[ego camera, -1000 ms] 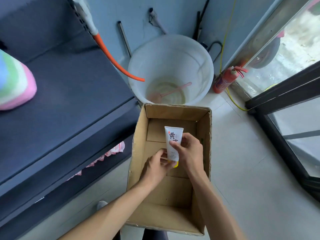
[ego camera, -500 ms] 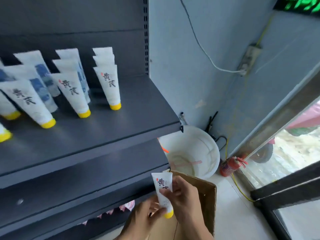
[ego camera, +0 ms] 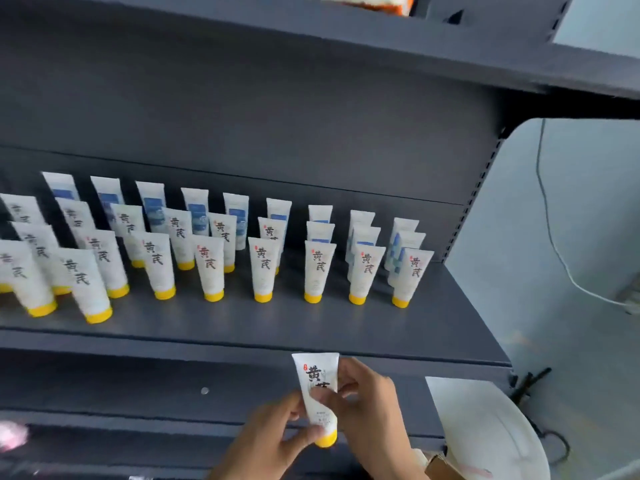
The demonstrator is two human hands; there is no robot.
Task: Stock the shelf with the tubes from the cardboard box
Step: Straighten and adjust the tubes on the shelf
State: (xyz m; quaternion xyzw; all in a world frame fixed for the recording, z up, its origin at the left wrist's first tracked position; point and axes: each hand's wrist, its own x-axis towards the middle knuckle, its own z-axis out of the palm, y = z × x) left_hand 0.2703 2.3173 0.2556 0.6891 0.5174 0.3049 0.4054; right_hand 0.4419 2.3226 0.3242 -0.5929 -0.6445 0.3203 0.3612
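I hold a white tube with black characters and a yellow cap (ego camera: 317, 388) upright, cap down, in front of the shelf's lower edge. My right hand (ego camera: 372, 408) grips its body from the right, and my left hand (ego camera: 273, 436) pinches its lower end near the cap. The dark grey shelf (ego camera: 311, 327) above my hands carries several rows of matching tubes (ego camera: 263, 270) standing on their yellow caps, with blue-labelled tubes behind them. A corner of the cardboard box (ego camera: 440, 462) shows at the bottom right, mostly out of view.
A white bucket (ego camera: 485, 431) stands on the floor at the lower right beside the shelf. A white cable (ego camera: 554, 237) runs down the pale blue wall on the right. Another shelf board (ego camera: 346, 26) overhangs above. Something pink (ego camera: 12, 434) lies on a lower shelf at left.
My view has swung up from the box to the shelf. Both hands have lifted the tube out of the box and up to the shelf's front edge.
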